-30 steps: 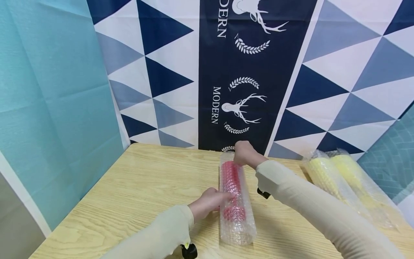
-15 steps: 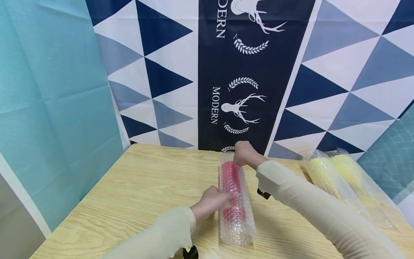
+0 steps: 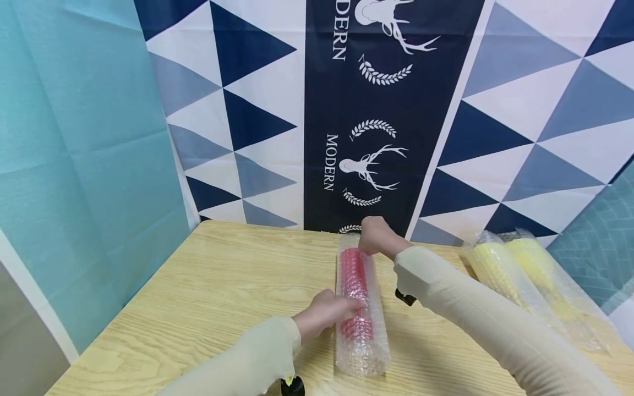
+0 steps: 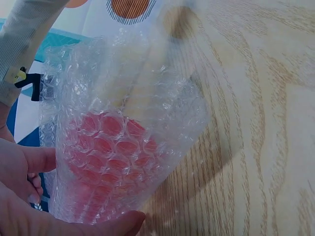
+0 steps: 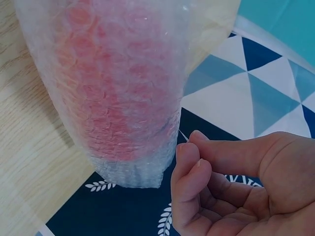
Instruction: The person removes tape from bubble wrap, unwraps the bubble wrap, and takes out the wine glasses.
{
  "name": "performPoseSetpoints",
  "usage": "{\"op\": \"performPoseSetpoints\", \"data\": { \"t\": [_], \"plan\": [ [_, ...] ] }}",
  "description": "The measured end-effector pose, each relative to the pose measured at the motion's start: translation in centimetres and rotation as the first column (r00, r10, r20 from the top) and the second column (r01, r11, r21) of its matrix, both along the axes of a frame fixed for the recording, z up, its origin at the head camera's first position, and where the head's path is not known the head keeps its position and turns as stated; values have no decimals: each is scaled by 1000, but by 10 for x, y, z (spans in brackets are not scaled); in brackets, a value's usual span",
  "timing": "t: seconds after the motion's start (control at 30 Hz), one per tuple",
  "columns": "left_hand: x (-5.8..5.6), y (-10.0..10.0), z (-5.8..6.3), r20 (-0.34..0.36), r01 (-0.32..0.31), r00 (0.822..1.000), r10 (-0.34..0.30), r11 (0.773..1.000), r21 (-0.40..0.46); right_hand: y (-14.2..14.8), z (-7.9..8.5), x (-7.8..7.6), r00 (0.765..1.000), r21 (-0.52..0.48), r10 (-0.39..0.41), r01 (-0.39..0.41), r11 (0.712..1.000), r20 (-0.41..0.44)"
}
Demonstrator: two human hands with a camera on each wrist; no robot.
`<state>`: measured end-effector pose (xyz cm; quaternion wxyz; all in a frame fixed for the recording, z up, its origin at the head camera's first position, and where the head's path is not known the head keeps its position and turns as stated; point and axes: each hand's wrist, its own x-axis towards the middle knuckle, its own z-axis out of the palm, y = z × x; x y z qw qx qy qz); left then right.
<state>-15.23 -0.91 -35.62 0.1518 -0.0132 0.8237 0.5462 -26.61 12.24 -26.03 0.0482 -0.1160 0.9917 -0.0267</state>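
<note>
A long red object wrapped in bubble wrap, a bubble-wrapped bundle, lies lengthwise on the wooden table. My left hand grips it from the left at its lower half, with the thumb across the top. In the left wrist view, that hand's thumb lies along the wrap near the red part. At the bundle's far end is my right hand. The right wrist view shows the right hand pinching a thin clear strip between thumb and curled index finger, beside the wrap's edge. What the strip is cannot be told.
Two yellow items in bubble wrap, a nearer one and a farther one, lie at the right of the table. A patterned cloth hangs behind the table's back edge, and a teal cloth hangs on the left.
My left hand has shifted slightly on the bundle, its thumb reaching a little farther across the top. The right hand stays at the far end, nearly still.
</note>
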Motion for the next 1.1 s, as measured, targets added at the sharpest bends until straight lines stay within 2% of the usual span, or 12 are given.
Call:
{"op": "performPoseSetpoints", "data": {
  "t": [0.2, 0.43, 0.67, 0.93, 1.1],
  "plan": [
    [0, 0, -1, -3, -3, 1000, 3, 1000, 22, 2, 0, -2, 1000, -5, 3, -3, 1000, -5],
    [1, 1, 0, 9, -3, 1000, 3, 1000, 6, 3, 5, -3, 1000, -26, -16, 16, 1000, 1],
    [1, 2, 0, 13, -8, 1000, 8, 1000, 7, 8, 11, -2, 996, -72, -73, 78, 994, 58],
    [0, 2, -1, -6, -13, 1000, 13, 1000, 26, 29, 16, 1, 1000, -15, 10, -11, 1000, -11],
    [0, 2, -2, -5, -13, 1000, 13, 999, 38, 46, 16, 3, 999, 27, 38, -38, 999, -23]
  ]
}}
